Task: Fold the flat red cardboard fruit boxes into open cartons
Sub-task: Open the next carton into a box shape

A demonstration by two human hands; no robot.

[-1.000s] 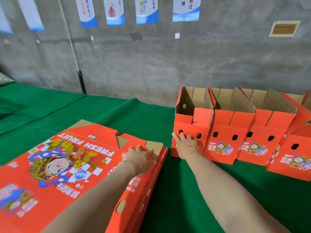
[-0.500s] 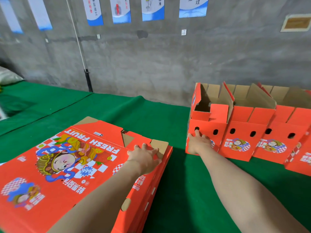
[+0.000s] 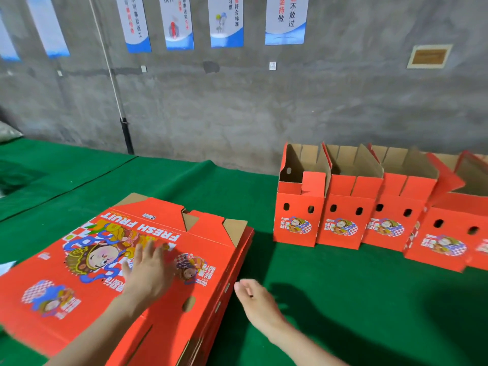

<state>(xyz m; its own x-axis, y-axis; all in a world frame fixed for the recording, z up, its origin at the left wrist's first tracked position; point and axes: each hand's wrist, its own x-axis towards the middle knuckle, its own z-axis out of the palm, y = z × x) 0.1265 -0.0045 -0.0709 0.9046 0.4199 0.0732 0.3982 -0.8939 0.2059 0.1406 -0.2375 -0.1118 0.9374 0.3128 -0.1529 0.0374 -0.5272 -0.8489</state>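
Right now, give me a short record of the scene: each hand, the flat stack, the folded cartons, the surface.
left hand: fingers straight, flat on the top sheet of the flat stack; blurred
right hand: loosely curled, holds nothing, beside the stack's right edge; contact unclear
flat stack: red printed boxes, unfolded, piled at left
folded cartons: at least four in view, in a row at right, tops open
green cloth: lies under stack and cartons

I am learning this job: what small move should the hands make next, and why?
Probably the right hand should pinch the side edge of the top flat box and lift it. The left hand lies flat on that box, the right hovers empty beside its edge.
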